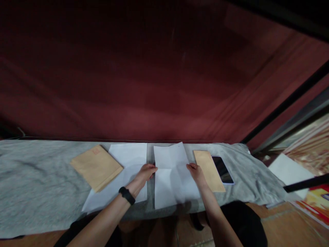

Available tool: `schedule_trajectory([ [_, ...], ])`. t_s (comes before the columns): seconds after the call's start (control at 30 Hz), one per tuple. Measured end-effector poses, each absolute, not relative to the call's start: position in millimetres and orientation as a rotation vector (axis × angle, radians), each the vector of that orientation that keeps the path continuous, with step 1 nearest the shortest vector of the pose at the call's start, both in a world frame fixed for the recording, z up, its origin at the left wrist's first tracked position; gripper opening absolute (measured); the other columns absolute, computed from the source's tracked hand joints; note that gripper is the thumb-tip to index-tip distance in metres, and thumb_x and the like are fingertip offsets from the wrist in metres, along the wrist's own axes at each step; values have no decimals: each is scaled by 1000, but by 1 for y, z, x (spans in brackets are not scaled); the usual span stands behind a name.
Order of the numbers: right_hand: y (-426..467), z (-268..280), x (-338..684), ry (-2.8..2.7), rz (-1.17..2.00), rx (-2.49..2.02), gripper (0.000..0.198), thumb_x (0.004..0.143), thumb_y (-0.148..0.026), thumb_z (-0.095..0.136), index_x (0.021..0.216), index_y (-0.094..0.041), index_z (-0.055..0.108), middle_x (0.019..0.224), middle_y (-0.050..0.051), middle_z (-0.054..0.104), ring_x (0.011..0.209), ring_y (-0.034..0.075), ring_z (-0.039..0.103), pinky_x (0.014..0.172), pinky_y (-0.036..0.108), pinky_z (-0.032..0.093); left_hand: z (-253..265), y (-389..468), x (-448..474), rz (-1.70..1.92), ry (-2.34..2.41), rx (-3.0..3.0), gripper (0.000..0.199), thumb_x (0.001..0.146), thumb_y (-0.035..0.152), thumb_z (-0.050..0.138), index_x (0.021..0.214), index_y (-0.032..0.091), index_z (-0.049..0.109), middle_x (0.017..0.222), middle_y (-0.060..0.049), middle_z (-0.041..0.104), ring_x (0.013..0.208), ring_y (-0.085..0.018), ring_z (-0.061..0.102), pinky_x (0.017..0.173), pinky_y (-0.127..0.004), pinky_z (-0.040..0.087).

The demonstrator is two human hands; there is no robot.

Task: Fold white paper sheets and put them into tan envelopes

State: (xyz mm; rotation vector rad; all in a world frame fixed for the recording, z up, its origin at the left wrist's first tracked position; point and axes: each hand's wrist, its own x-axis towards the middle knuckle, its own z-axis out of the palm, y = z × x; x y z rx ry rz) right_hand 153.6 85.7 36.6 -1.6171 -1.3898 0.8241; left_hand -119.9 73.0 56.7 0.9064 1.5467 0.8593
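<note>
A creased white sheet of paper is stretched between my two hands, with fold lines crossing near its middle. My left hand, with a black band on the wrist, pinches its left edge. On the opposite edge my right hand grips it between thumb and fingers. To the left lie more white sheets, partly under a brown envelope with a small red mark. Right of my right hand rests a narrower brown envelope, beside a dark-screened phone.
A grey cloth covers the long, low surface. Behind it rises a dark red panel. At the right stand dark frame bars, with a white board and a red-yellow package lower down. Tiled floor shows below.
</note>
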Motion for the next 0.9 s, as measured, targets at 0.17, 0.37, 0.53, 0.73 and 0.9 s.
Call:
schedule_trajectory([
  [0.17, 96, 76, 159, -1261, 1045, -1520, 40, 64, -61, 66, 61, -22, 61, 51, -3, 56, 47, 14, 49, 47, 25, 36, 83, 75, -123, 919, 1395, 931, 33, 66, 45, 75, 74, 18, 57, 48, 7, 50, 41, -9, 50, 39, -17, 21],
  [0.37, 104, 124, 170, -1207, 1197, -1421, 44, 63, -61, 76, 68, -18, 66, 40, -8, 44, 34, 6, 28, 37, 22, 18, 119, 78, -138, 1132, 1120, 943, 41, 63, 47, 81, 75, 18, 55, 67, 0, 64, 67, -17, 70, 65, -27, 55],
  [0.53, 103, 146, 163, -1160, 1232, -1306, 52, 60, -64, 80, 77, -18, 65, 62, -1, 63, 52, 12, 57, 50, 23, 46, 136, 75, -139, 1249, 1062, 959, 44, 64, 51, 83, 78, 18, 57, 73, -1, 65, 77, -19, 70, 80, -33, 57],
  [0.73, 84, 122, 159, -1207, 1171, -1276, 55, 69, -72, 72, 78, -18, 67, 79, 5, 70, 75, 19, 65, 72, 31, 56, 130, 67, -130, 1236, 1162, 975, 50, 58, 60, 82, 65, 19, 53, 66, 4, 56, 72, -17, 66, 77, -31, 56],
  [0.9, 57, 62, 167, -1293, 913, -1501, 54, 72, -74, 64, 65, -21, 59, 59, 0, 59, 60, 17, 57, 58, 29, 51, 90, 55, -121, 1108, 1417, 1044, 33, 63, 45, 77, 65, 20, 56, 60, 5, 57, 64, -16, 65, 65, -27, 51],
])
